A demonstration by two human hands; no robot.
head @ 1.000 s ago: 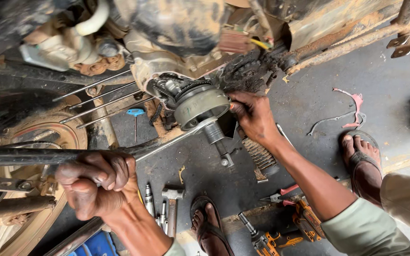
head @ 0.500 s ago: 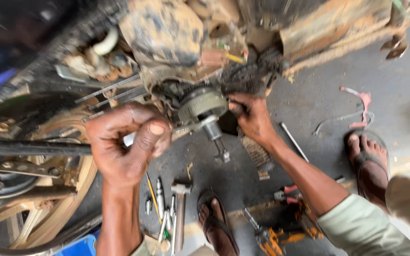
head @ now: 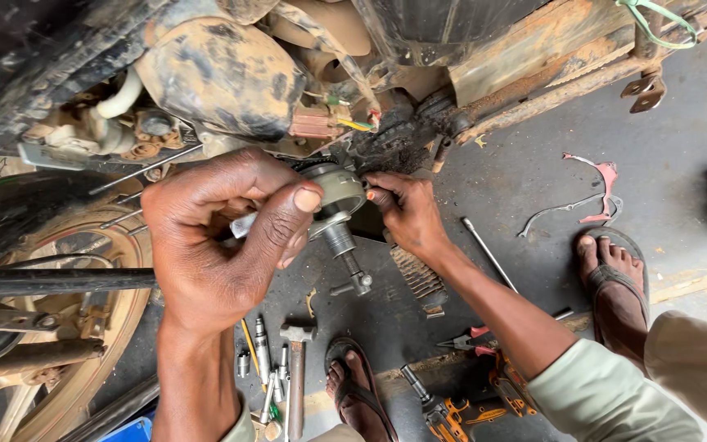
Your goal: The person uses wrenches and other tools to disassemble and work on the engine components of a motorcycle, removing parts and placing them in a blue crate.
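A round grey metal drum [head: 342,185] with a short shaft [head: 344,250] below it sticks out of the grimy motorcycle engine [head: 222,74]. My left hand [head: 222,237] is up against the drum's left side, fingers and thumb closed on a slim silver metal tool [head: 244,224] that runs across under the drum. My right hand [head: 409,214] is on the drum's right side, its fingers curled around a dark greasy part [head: 380,197] there. What lies beneath my left palm is hidden.
A spoked wheel [head: 51,327] and dark bar [head: 51,282] fill the lower left. On the grey floor lie a hammer [head: 296,360], several sockets and drivers [head: 262,352], red-handled pliers [head: 464,340], an orange tool [head: 452,409], a thin rod [head: 488,254] and a torn gasket [head: 591,192]. Sandalled feet [head: 615,286] [head: 358,393] rest nearby.
My left hand has left the dark bar at lower left and risen to the drum, closing on the silver tool. My right hand has stayed by the drum.
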